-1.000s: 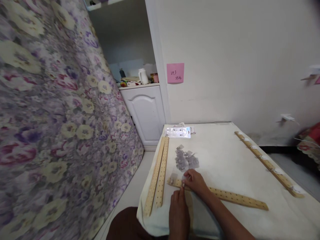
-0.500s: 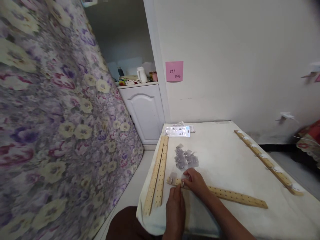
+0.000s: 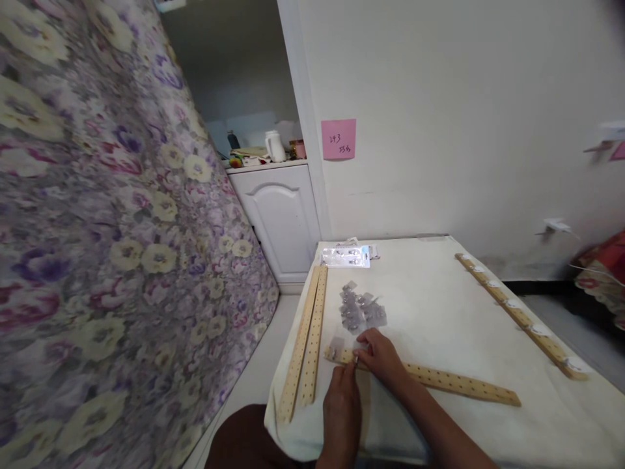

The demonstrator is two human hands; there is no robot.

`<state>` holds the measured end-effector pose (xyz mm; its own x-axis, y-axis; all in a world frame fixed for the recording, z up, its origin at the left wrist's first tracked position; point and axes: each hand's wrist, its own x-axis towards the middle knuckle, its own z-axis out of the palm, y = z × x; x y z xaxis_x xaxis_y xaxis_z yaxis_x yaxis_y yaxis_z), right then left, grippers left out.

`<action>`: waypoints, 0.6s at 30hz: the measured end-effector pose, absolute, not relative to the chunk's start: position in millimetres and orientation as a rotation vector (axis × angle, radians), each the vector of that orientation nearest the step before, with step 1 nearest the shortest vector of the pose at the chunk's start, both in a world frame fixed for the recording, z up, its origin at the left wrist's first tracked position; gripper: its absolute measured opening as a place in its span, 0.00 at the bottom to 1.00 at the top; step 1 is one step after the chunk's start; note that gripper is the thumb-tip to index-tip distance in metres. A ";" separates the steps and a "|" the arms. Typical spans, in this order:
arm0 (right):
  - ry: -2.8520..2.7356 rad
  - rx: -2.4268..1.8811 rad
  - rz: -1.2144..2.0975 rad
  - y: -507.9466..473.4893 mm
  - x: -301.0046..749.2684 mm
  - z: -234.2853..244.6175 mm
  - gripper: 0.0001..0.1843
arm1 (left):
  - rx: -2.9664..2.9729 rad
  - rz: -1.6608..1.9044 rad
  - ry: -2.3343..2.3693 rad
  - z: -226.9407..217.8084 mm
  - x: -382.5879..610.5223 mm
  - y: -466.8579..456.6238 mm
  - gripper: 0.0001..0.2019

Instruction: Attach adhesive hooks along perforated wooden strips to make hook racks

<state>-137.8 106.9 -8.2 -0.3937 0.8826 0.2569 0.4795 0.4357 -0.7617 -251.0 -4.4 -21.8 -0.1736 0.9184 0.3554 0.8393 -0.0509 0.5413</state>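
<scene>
L hand [image 3: 342, 405] shifted slightly left, R hand [image 3: 383, 359] adj., at holed strip [image 3: 461, 382]

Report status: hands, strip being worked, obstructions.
Left hand, right hand close together at perforated wooden strip. Strip partly hidden by right hand. Pile of small grey pieces just beyond.

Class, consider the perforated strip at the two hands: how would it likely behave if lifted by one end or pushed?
The perforated strip looks wooden and lies straight, so it would probably stay stiff when lifted. Being narrow and thin, it is likely fairly light for its length. Lying flat on the cloth, it should slide rather than roll.
</scene>
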 end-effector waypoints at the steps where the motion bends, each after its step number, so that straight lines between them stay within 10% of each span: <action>1: -2.035 -1.140 0.784 106.9 -137.9 -8.1 0.09 | 1.945 1.023 2.082 -21.3 -250.8 -4.6 0.20; 18: -2.004 -1.192 0.888 110.5 -140.9 -1.8 0.08 | 1.948 0.922 2.164 -15.5 -249.3 -3.9 0.19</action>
